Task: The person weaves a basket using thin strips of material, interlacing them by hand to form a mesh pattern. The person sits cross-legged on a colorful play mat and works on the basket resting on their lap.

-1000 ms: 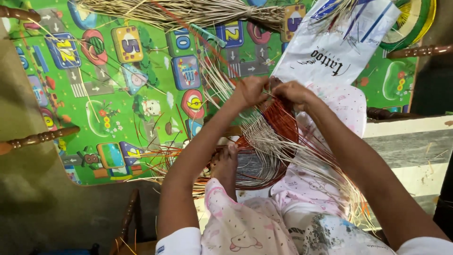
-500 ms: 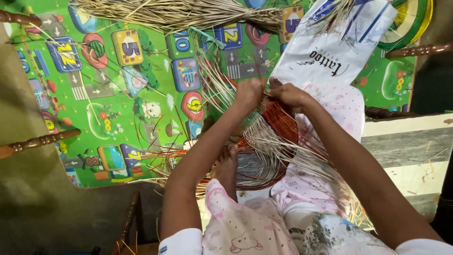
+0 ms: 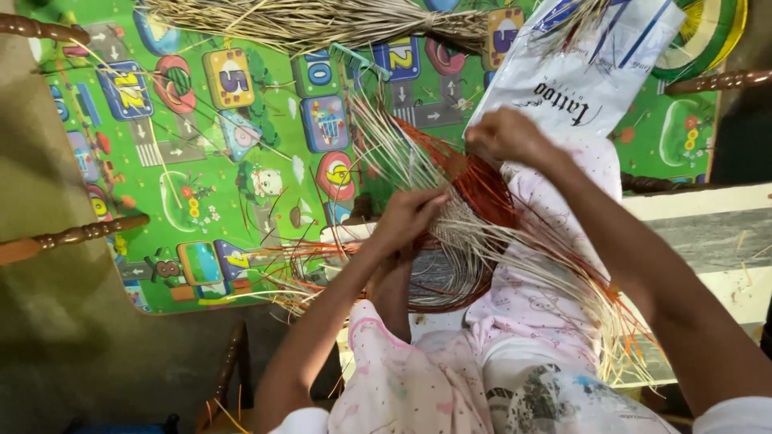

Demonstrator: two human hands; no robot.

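Note:
A half-woven basket (image 3: 462, 241) of pale and orange straw strands rests on my lap, its loose ends fanning out toward the mat and past my knee. My left hand (image 3: 410, 219) presses on the woven part and pinches pale strands near the rim. Farther back, my right hand (image 3: 507, 135) is closed on strands at the orange upper edge of the basket. My legs in pale pink printed cloth (image 3: 555, 305) lie under the work.
A green children's play mat (image 3: 233, 153) with numbers and pictures covers the floor. A bundle of dry straw (image 3: 322, 20) lies along its far edge. A white plastic bag (image 3: 587, 64) sits behind the basket. Wooden chair legs (image 3: 72, 237) stand at left.
My hands have separated: the left dropped lower onto the woven part, the right stayed at the upper orange edge. The view has shifted slightly.

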